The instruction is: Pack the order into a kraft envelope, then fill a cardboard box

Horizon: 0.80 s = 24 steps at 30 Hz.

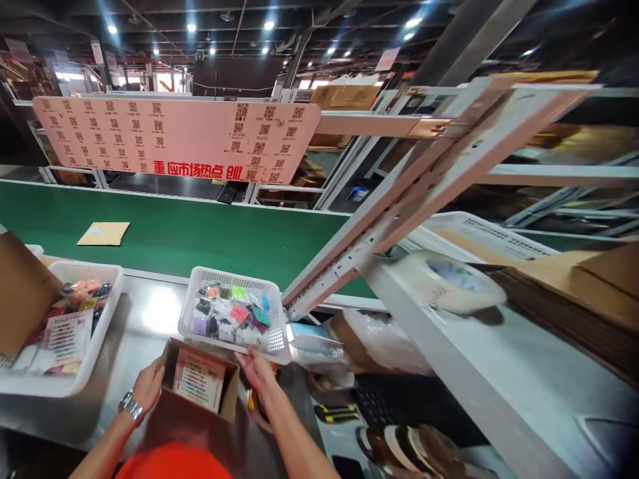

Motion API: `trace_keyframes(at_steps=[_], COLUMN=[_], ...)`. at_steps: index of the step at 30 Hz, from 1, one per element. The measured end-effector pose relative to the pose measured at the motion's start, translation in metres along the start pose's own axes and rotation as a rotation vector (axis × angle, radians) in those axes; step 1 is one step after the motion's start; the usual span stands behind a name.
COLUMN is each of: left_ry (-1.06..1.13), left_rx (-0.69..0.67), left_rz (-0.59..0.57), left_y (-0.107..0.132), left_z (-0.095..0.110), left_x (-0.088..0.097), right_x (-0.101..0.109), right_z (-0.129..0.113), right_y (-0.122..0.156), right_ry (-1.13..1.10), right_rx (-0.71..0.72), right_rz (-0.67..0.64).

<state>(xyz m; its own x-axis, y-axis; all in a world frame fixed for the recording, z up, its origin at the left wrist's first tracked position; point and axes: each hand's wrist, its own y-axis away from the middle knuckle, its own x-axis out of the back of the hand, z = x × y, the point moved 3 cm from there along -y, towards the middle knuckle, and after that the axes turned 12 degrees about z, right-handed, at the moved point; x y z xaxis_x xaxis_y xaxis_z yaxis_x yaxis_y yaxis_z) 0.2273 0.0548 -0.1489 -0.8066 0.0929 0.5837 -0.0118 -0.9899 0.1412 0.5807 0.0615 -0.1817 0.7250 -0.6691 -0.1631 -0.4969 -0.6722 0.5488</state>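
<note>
An open cardboard box [229, 394] stands at the front of the metal worktop, with a printed card [198, 379] inside. My left hand [147, 387], wearing a metal watch, grips the box's left side. Just behind the box is a white perforated basket [275, 340] holding several small bagged items [234, 313] in many colours. The fingers of my right hand [257, 372] close on the near rim of this basket, right by the box's right edge; some fingertips are hidden.
At left, a larger white basket [107, 326] holds bagged goods and a cardboard box. A padded envelope [103, 233] lies on the green conveyor belt [200, 229]. A slanted metal post [359, 246] rises at right, beside a shelf with a tape roll [444, 283]. A keyboard [394, 399] sits below.
</note>
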Motion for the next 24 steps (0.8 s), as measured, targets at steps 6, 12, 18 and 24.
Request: trace_keyframes(at_steps=[6, 12, 18, 24], left_ry=[0.013, 0.062, 0.045, -0.024], left_rx=[0.010, -0.033, 0.012, 0.096], left_rz=[-0.003, 0.013, 0.037, -0.026], left_y=[-0.011, -0.014, -0.009, -0.010], left_z=[-0.003, 0.008, 0.013, 0.006], left_x=[0.003, -0.007, -0.015, -0.022], right_x=[0.032, -0.010, -0.062, -0.041], right_z=[-0.018, -0.081, -0.072, -0.066], right_y=[0.006, -0.069, -0.125, -0.129], right_ry=[0.528, 1.044, 1.424, 0.928], right_rx=[0.103, 0.549, 0.590, 0.539], right_rz=[-0.237, -0.092, -0.204, -0.216])
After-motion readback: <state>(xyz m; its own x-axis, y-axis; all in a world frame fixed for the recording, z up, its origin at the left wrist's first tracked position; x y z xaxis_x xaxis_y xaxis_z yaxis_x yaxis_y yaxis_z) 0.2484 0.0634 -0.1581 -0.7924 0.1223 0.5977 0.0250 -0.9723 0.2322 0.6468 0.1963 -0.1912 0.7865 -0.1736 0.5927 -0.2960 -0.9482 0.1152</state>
